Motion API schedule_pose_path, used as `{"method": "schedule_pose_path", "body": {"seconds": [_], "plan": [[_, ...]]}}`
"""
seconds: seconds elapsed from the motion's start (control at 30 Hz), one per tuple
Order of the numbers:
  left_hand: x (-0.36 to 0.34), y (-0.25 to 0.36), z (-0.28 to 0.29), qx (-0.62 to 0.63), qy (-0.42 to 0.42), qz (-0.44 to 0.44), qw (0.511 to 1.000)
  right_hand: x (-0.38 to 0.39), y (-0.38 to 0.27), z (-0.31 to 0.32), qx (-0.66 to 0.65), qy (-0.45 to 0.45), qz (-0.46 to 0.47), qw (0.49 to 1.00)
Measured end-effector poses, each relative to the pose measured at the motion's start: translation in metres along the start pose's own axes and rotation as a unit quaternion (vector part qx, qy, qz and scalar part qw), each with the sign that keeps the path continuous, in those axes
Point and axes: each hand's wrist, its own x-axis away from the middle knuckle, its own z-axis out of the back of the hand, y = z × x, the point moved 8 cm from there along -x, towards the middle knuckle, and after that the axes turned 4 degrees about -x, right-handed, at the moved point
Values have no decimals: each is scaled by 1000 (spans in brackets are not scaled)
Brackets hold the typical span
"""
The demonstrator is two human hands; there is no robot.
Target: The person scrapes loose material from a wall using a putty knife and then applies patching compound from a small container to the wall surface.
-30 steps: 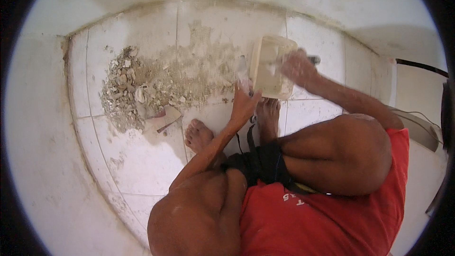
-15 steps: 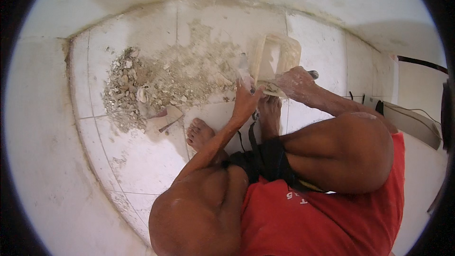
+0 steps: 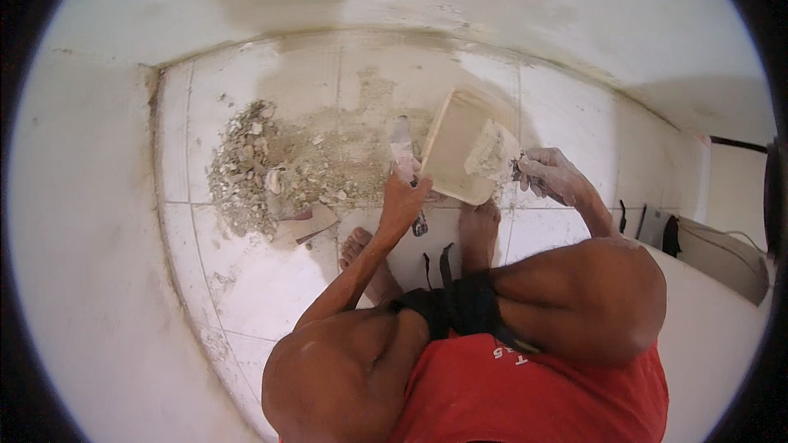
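My left hand grips the near left corner of a cream rectangular plastic tub. The same hand has a narrow putty knife in it, blade up and dark handle below the fingers. At the tub's right side my right hand is closed round the dark handle of a wider scraper. A lump of pale filler covers its blade, over the tub's right rim. Both my hands are dusty.
A heap of broken plaster rubble lies on the white tiled floor at the left, with dust spread beside it. Near it rests a folded piece of sandpaper. My bare feet stand close below the tub. Walls border the floor.
The tub has tipped so its inside faces me more. My right hand has moved right, off the tub, and pale filler now shows on its scraper. The view has shifted a little.
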Motion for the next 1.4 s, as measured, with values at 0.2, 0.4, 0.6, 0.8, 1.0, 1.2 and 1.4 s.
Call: {"method": "schedule_pose_path", "body": {"seconds": [0.2,0.4,0.6,0.8,1.0,1.2,1.4], "plan": [[3,22,28,-157,-3,-98,983,2,-22,-30,-51,-15,-16,998],[20,25,70,68,-37,-9,997,0,-61,-58,-80,-86,21,993],[38,43,111,48,-2,-12,999,18,-135,-81,-49,-166,12,985],[105,75,167,66,86,51,993,76,-203,-122,-122,-186,-28,975],[220,50,213,150,162,134,966,175,-247,-193,-129,-143,-60,979],[291,-63,309,199,296,161,920,222,-199,-299,-217,-78,-111,967],[371,-180,392,160,348,216,898,248,-134,-403,-216,-170,-180,944]]}}
